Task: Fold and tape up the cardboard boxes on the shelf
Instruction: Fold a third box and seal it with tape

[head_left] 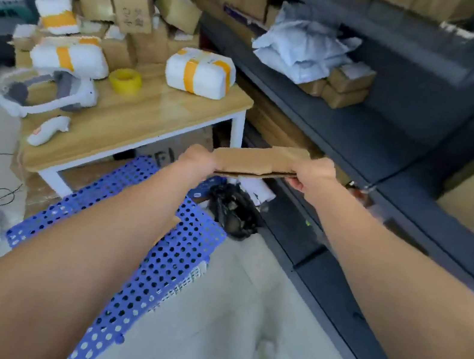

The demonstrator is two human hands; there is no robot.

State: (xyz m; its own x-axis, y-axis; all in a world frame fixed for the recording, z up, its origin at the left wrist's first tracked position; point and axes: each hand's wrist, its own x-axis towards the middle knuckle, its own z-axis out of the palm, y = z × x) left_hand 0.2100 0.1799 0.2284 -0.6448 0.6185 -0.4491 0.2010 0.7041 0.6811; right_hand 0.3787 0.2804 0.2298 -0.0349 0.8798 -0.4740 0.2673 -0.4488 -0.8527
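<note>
Both forearms outstretched, left hand (197, 161) and right hand (312, 173) gripping opposite ends of flattened cardboard box (259, 159), shelf (363, 138) edge just right of it, open floor (241, 291) below.

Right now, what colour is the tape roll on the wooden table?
Yellow. The tape roll sits on the wooden table, clearest in the head view.

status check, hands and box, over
Left hand and right hand grip flat cardboard box, one end each. Not yet opened. Yellow tape roll on table. No obstruction seen.
</note>
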